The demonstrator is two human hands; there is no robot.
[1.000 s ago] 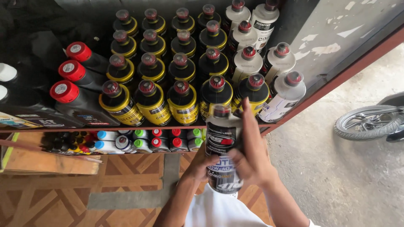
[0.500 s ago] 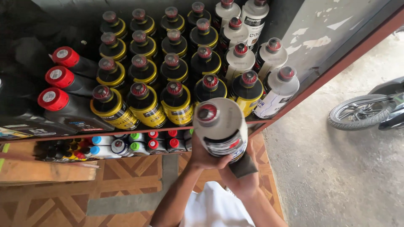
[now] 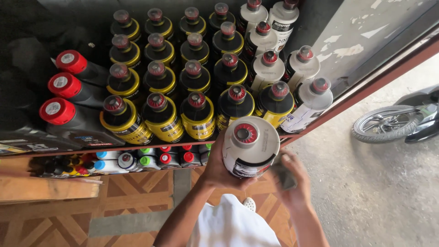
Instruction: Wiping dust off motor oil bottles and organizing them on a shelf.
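Grip of the left hand point(image 3: 219, 169) clasps the white bottle point(image 3: 250, 147) upright just before the shelf point(image 3: 151, 147), the right hand point(image 3: 292, 183) clenched on a dark cloth point(image 3: 282, 176) beside it, so I judge a one-handed hold could slip and knock the front bottles point(image 3: 196, 114).

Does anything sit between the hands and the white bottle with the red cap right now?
Nothing visible between the left hand and the white bottle: it grips the bottle's side directly. The right hand holds a dark cloth against the bottle's other side, so that cloth lies between them.
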